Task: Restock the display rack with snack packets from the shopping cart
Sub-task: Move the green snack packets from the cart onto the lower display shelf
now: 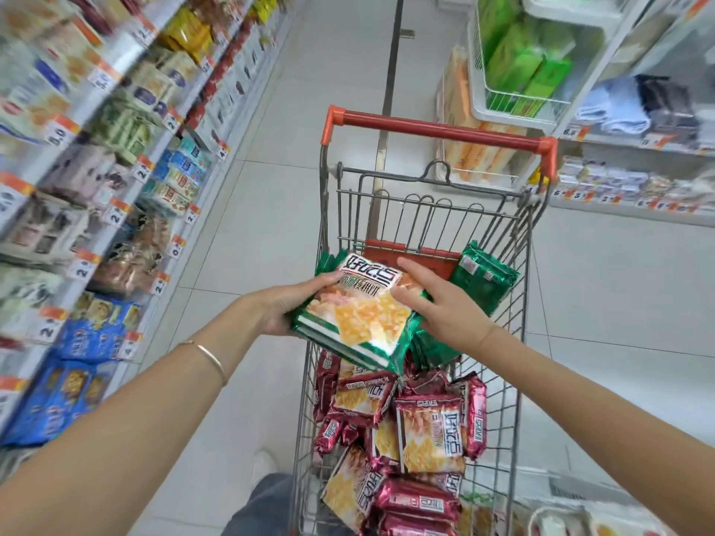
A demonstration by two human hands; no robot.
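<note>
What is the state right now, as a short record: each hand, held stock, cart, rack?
left hand: grips the green packet stack at its left edge
right hand: fingers laid on the stack's top right
stack position: held above the shopping cart
cart contents: red packets heaped at the near end; loose green packets at the far end
display rack: on the person's left, stocked, blurred
</note>
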